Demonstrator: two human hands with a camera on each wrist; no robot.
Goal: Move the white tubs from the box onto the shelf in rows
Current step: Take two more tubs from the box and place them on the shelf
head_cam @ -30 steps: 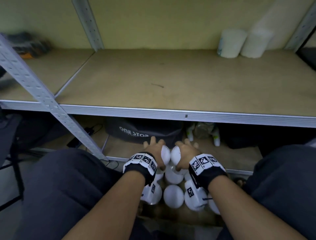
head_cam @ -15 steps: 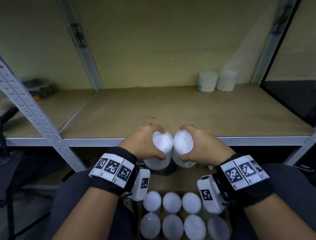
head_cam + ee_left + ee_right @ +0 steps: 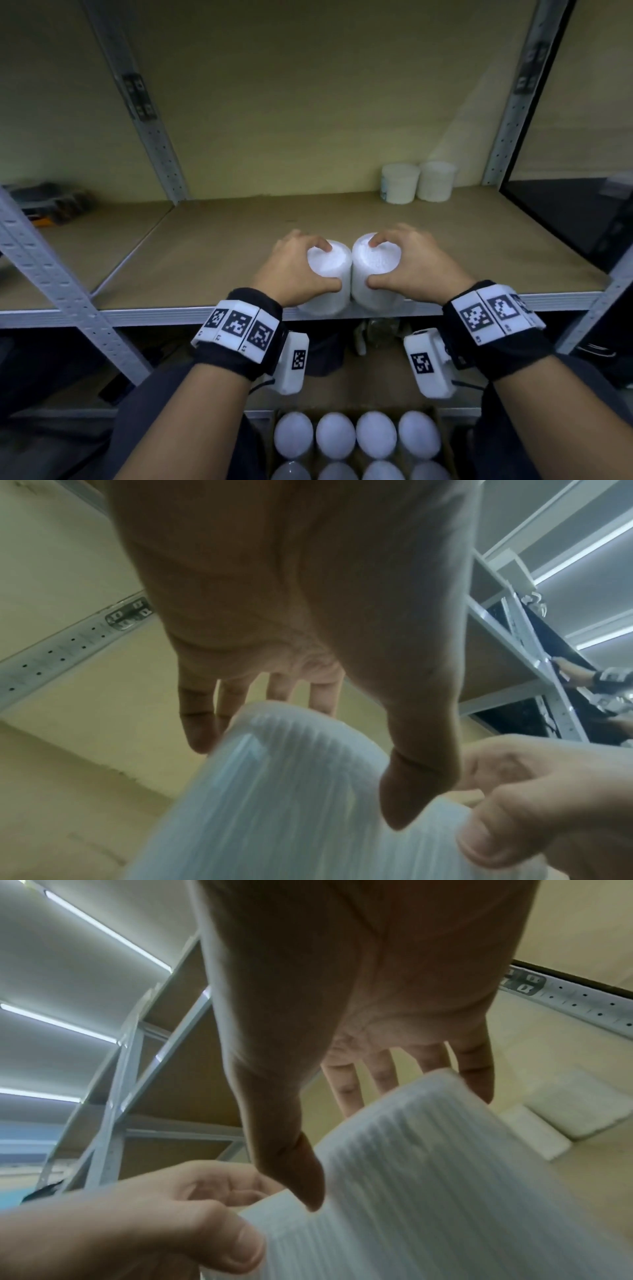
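Left hand [image 3: 294,270] grips left tub [image 3: 329,274] from above: thumb on the near side, fingers curled over the far rim. Left wrist view confirms it: thumb [image 3: 421,777] down the ribbed wall [image 3: 274,804], fingers behind the top edge. Right hand [image 3: 414,263] mirrors it on right tub [image 3: 375,270]: thumb near side, fingers over the far rim; right wrist view shows the same wrap on the ribbed tub [image 3: 428,1191].

The two held tubs are upright, side by side, walls touching or nearly so. They sit at the front edge of the shelf [image 3: 222,246], bases overlapping the metal front rail [image 3: 137,317]. Can't tell if the bases rest on the board or hang just above it.

Two more white tubs [image 3: 416,183] stand at the back right of the same shelf, side by side against the wall, well apart from the held pair.

Box [image 3: 442,421] is below, between the person's knees, near the bottom of the head view. Two rows of white tubs [image 3: 356,435] in it, lids up, four across in the upper row; lower row cut off by the frame.

Wristbands with black-and-white markers [image 3: 239,325] on both wrists. Dark blurred clutter [image 3: 51,205] on the neighbouring shelf bay at far left.
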